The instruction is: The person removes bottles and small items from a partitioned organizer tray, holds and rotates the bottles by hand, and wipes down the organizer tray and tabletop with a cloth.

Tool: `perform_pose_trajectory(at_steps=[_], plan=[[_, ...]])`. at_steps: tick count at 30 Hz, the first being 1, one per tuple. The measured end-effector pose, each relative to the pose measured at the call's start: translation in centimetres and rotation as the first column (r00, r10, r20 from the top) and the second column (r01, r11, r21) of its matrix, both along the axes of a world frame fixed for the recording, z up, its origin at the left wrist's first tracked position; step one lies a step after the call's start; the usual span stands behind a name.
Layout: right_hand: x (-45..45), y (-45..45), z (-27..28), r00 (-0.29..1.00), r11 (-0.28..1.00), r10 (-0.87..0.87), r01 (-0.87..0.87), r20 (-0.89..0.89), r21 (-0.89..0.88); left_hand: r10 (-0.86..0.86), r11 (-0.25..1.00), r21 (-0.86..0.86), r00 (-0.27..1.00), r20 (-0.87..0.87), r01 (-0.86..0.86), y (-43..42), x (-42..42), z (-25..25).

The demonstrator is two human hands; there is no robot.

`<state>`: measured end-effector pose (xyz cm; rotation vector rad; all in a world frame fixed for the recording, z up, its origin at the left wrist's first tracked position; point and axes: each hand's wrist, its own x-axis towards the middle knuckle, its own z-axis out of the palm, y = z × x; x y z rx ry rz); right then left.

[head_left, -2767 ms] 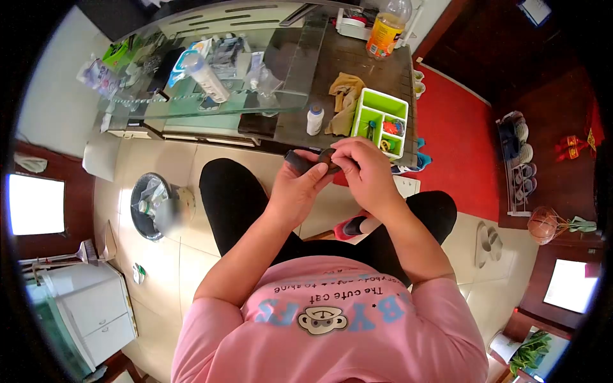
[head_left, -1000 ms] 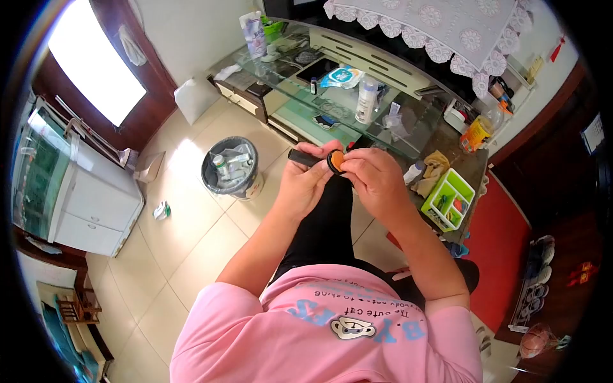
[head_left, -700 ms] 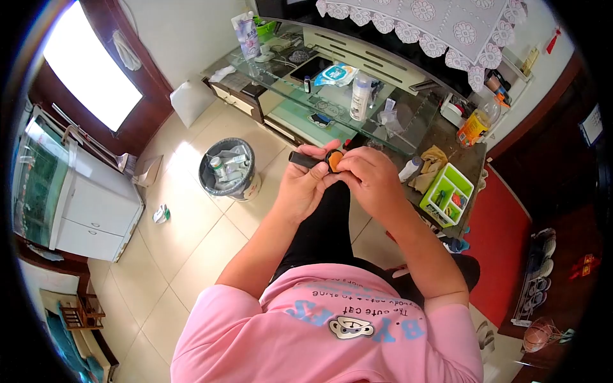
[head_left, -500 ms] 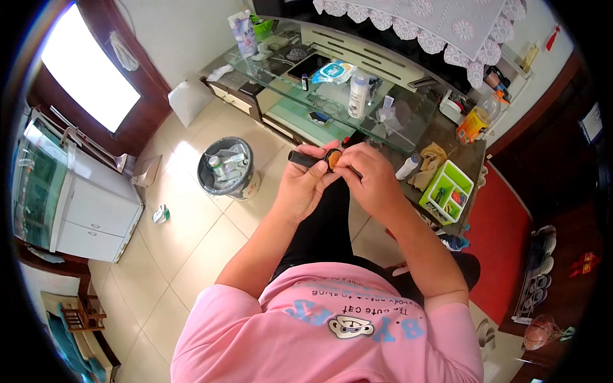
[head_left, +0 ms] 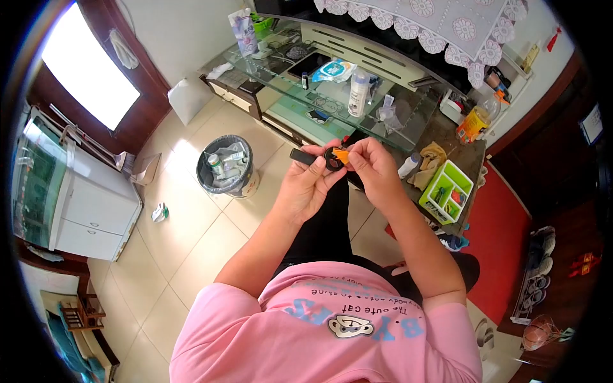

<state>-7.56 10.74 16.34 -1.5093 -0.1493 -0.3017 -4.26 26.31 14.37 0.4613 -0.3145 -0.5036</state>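
orange piece (head_left: 342, 156): between hands, at black round part (head_left: 331, 161) | right hand (head_left: 378, 172) nearer, fingers pinching its outer end | left hand (head_left: 299, 195): fingers gripping round part and black tube (head_left: 300, 156), long axis crosswise

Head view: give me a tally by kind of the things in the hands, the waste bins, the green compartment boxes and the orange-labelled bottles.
Held things: 2 (dark item in left hand, orange piece in right hand)
Waste bin: 1
Green compartment box: 1
Orange-labelled bottle: 1
Total: 5
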Motion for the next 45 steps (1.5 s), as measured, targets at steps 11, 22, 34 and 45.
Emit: perform_pose_trajectory(at_steps=[11,22,34,45], plan=[[-1.1,-0.1,-0.3,0.998,0.988,-0.042,0.037,-0.035,-0.151,0.114,0.993,0.051,0.974,-0.195,-0.105,1.7,2.6,-3.6],[-4.6,-3.6,-5.0,0.972,0.963,-0.103,0.044,-0.212,-0.264,0.610,0.714,0.676,0.635,-0.474,-0.183,23.5,19.7,-18.9],[-7.7,-19.1,-5.6,0.820,0.836,-0.537,0.486,-0.199,-0.255,0.212,0.527,0.830,0.974,0.081,-0.184,5.5,15.5,-14.6],[-12.7,-35.1,-13.6,0.656,0.642,-0.707,0.439,-0.264,-0.629,-0.555,0.435,0.860,0.831,0.022,0.268,-17.3,0.8,-10.2]])
